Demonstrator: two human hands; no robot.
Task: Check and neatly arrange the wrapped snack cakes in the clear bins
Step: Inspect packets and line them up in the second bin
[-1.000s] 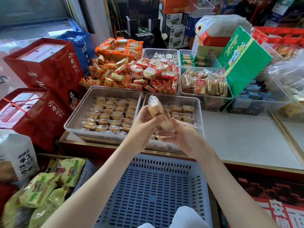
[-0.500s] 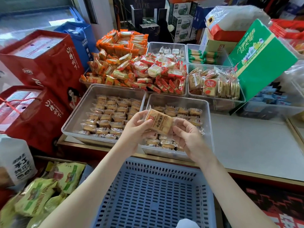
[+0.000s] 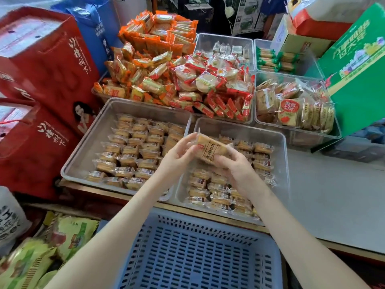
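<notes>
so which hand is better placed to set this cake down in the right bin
Probably right: the right hand grips the wrapped cake above the right bin; the left hand pinches its end above the left bin.

One wrapped snack cake [image 3: 210,149] held tilted above right clear bin [image 3: 283,155], others in rows in both bins

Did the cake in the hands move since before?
Yes. The snack cake turned from on-edge to label-up, staying over the left end of the right clear bin.
</notes>
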